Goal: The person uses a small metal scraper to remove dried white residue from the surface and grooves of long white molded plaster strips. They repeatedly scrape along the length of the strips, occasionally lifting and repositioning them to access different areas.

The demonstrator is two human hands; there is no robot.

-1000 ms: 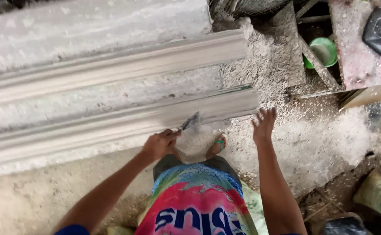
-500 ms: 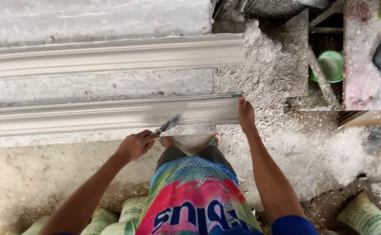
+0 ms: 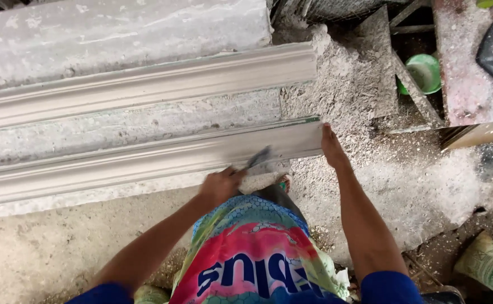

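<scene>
Seen from above, at the bottom of the frame, a person is leaning over in a bright patterned garment (image 3: 252, 259), both bare arms reaching up the picture. The left hand (image 3: 219, 184), just left of centre, is closing its fingers around the handle of a small scraper (image 3: 259, 158), whose blurred blade is sweeping along the face of the nearer moulding (image 3: 145, 160), a long pale cast strip crossing the frame from the left. The right hand (image 3: 332, 147), right of centre, is now pressing open and flat against that strip's end; a second ago it was hovering with spread fingers, so it seems to be steadying the piece. Beyond lies a second moulding (image 3: 145, 84), then a grey slab (image 3: 122, 34). At upper right, a green bowl (image 3: 424, 72) is sitting among rubble.
</scene>
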